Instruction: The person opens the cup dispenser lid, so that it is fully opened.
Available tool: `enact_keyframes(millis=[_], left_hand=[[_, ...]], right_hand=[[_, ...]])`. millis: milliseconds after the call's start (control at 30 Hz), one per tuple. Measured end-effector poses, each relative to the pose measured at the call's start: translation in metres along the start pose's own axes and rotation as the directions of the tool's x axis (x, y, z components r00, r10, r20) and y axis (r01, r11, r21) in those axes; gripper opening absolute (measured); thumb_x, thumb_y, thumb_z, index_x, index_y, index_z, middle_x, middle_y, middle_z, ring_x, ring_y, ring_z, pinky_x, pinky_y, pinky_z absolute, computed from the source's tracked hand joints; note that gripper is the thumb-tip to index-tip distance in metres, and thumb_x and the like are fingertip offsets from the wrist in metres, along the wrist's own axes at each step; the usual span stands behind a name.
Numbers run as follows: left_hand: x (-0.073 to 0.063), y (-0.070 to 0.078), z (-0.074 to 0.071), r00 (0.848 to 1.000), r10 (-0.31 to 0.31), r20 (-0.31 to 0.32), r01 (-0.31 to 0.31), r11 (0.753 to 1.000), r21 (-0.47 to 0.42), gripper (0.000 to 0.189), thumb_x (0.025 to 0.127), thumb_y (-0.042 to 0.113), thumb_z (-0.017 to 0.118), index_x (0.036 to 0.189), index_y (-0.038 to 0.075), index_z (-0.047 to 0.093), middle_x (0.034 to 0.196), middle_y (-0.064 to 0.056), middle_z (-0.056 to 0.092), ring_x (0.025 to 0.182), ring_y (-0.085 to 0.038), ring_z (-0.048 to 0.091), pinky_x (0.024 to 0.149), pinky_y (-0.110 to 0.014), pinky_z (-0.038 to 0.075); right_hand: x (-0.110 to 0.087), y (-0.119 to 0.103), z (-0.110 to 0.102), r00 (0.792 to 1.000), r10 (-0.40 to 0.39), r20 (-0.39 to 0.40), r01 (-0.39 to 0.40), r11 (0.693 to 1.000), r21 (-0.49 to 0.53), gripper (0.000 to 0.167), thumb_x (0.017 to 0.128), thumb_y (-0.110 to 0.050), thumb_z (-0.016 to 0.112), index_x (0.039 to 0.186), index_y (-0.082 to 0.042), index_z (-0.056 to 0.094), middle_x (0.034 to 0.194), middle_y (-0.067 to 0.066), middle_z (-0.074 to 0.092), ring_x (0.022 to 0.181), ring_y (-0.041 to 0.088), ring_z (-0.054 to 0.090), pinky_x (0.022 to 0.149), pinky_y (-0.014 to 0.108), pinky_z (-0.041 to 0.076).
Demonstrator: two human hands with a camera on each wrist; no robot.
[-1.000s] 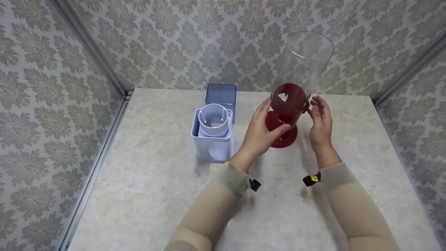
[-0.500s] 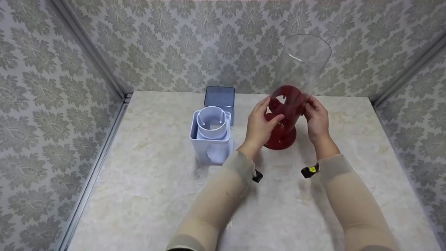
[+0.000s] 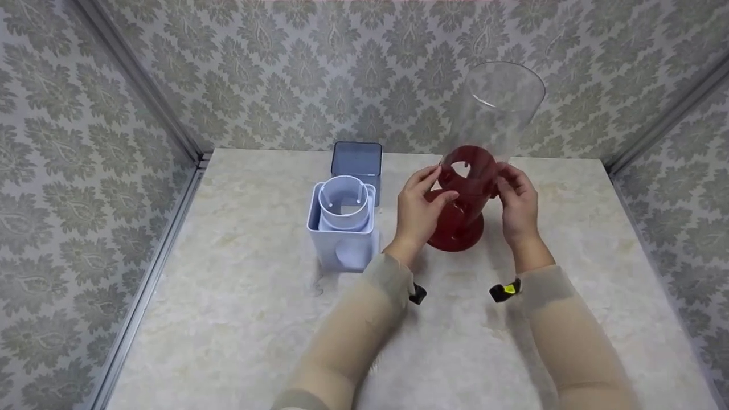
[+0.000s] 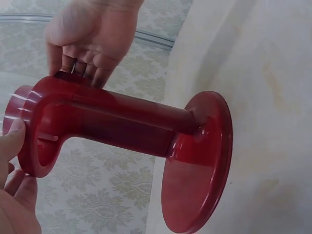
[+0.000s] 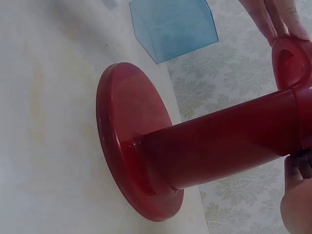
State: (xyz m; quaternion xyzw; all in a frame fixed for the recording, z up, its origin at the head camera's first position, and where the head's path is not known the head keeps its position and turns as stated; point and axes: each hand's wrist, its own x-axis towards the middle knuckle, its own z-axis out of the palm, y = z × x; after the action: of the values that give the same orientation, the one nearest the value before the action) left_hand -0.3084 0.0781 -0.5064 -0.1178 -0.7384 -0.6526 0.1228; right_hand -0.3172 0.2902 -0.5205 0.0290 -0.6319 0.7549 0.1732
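Observation:
A glossy red stand [image 3: 455, 230] with a round base, a column and a ring-shaped top stands upright on the table, a clear cylinder [image 3: 501, 114] rising from its ring. My left hand [image 3: 418, 210] pinches the ring's left edge between thumb and fingers, seen close in the left wrist view as fingers [image 4: 22, 187] at the rim. On the opposite side, my right hand [image 3: 519, 208] holds the back of the ring with curled fingers, partly hidden by the red part. The right wrist view shows the column and base [image 5: 141, 141] from the other side.
Left of the stand is a pale blue square container [image 3: 342, 247] with a round cup-like piece [image 3: 343, 199] in its top. Behind it stands a see-through grey-blue box [image 3: 356, 158]. Patterned walls [image 3: 319, 68] enclose the table [image 3: 239, 319] at the back and sides.
My right hand has come in from slightly apart to hold the ring's right side. The left thumb has drawn back a little toward the ring's edge. The stand keeps its place.

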Motion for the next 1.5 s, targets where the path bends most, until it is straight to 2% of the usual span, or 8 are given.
enact_keyframes(millis=[200, 400, 500, 633, 800, 967, 1267, 1500], left_hand=[[-0.011, -0.003, -0.002, 0.994, 0.087, -0.072, -0.088, 0.996, -0.016, 0.048, 0.096, 0.010, 0.089, 0.141, 0.000, 0.077, 0.141, -0.015, 0.074, 0.134, -0.027, 0.075, 0.108, -0.021, 0.063], [-0.019, -0.001, -0.004, 0.991, 0.109, -0.083, -0.109, 0.994, 0.004, 0.038, 0.099, 0.010, 0.086, 0.136, 0.002, 0.081, 0.138, -0.014, 0.077, 0.131, -0.025, 0.076, 0.108, -0.020, 0.062], [-0.022, 0.001, -0.003, 0.996, 0.080, -0.043, -0.080, 0.997, 0.009, 0.051, 0.097, 0.015, 0.090, 0.144, 0.002, 0.076, 0.146, -0.013, 0.073, 0.139, -0.025, 0.071, 0.117, -0.026, 0.060], [-0.025, 0.005, 0.000, 0.998, 0.018, 0.060, -0.022, 0.998, 0.058, 0.090, 0.089, 0.029, 0.099, 0.164, 0.004, 0.056, 0.169, -0.011, 0.056, 0.160, -0.025, 0.054, 0.133, -0.034, 0.047], [-0.026, 0.005, 0.002, 0.991, -0.028, 0.128, 0.015, 0.995, 0.100, 0.115, 0.084, 0.031, 0.103, 0.175, 0.007, 0.038, 0.182, -0.010, 0.037, 0.169, -0.025, 0.041, 0.139, -0.041, 0.041], [-0.026, 0.001, 0.002, 0.988, -0.013, 0.152, -0.004, 0.993, 0.116, 0.122, 0.083, 0.028, 0.104, 0.178, 0.008, 0.031, 0.183, -0.011, 0.037, 0.170, -0.027, 0.040, 0.140, -0.041, 0.039], [-0.023, -0.001, 0.001, 0.985, -0.010, 0.174, -0.001, 0.998, 0.065, 0.120, 0.084, 0.027, 0.104, 0.179, 0.013, 0.031, 0.181, -0.009, 0.044, 0.166, -0.022, 0.046, 0.138, -0.040, 0.041], [-0.022, -0.002, -0.003, 0.988, 0.002, 0.153, -0.022, 0.992, 0.126, 0.117, 0.080, 0.026, 0.105, 0.176, 0.012, 0.040, 0.164, -0.010, 0.050, 0.154, -0.020, 0.051, 0.134, -0.036, 0.045]], right_hand=[[-0.016, -0.001, 0.000, 0.999, -0.027, -0.030, 0.026, 0.998, -0.052, 0.031, 0.115, -0.007, 0.061, 0.145, 0.000, 0.067, 0.128, -0.006, 0.074, 0.111, 0.009, 0.069, 0.090, 0.020, 0.059], [-0.028, -0.004, -0.003, 0.999, -0.026, -0.043, 0.027, 1.000, 0.003, 0.029, 0.112, 0.000, 0.065, 0.140, 0.000, 0.070, 0.128, -0.003, 0.076, 0.115, 0.010, 0.071, 0.093, 0.020, 0.062], [-0.032, -0.006, -0.005, 0.999, -0.023, -0.045, 0.024, 1.000, 0.021, 0.027, 0.109, 0.003, 0.068, 0.136, -0.001, 0.071, 0.126, -0.001, 0.076, 0.115, 0.012, 0.071, 0.093, 0.019, 0.063], [-0.036, -0.007, -0.003, 0.998, -0.019, -0.061, 0.021, 0.999, 0.033, 0.025, 0.104, 0.008, 0.073, 0.126, -0.002, 0.072, 0.120, 0.001, 0.075, 0.112, 0.013, 0.071, 0.094, 0.019, 0.064], [-0.043, -0.008, 0.000, 0.998, -0.030, -0.051, 0.029, 0.999, -0.034, 0.028, 0.097, 0.009, 0.082, 0.119, -0.004, 0.071, 0.116, 0.000, 0.074, 0.105, 0.013, 0.073, 0.091, 0.019, 0.064], [-0.052, -0.009, -0.004, 0.996, -0.084, -0.042, 0.080, 0.993, -0.088, 0.025, 0.092, 0.010, 0.088, 0.111, 0.005, 0.074, 0.114, 0.000, 0.075, 0.097, 0.012, 0.075, 0.086, 0.020, 0.065], [-0.060, -0.005, -0.010, 0.988, -0.153, 0.033, 0.149, 0.983, 0.104, 0.009, 0.102, 0.016, 0.071, 0.106, 0.023, 0.074, 0.106, 0.005, 0.082, 0.092, 0.015, 0.083, 0.088, 0.028, 0.070], [-0.065, -0.002, -0.013, 0.984, -0.163, 0.066, 0.160, 0.986, 0.043, 0.012, 0.104, 0.011, 0.072, 0.108, 0.021, 0.076, 0.108, 0.002, 0.082, 0.095, 0.013, 0.084, 0.091, 0.028, 0.070]])
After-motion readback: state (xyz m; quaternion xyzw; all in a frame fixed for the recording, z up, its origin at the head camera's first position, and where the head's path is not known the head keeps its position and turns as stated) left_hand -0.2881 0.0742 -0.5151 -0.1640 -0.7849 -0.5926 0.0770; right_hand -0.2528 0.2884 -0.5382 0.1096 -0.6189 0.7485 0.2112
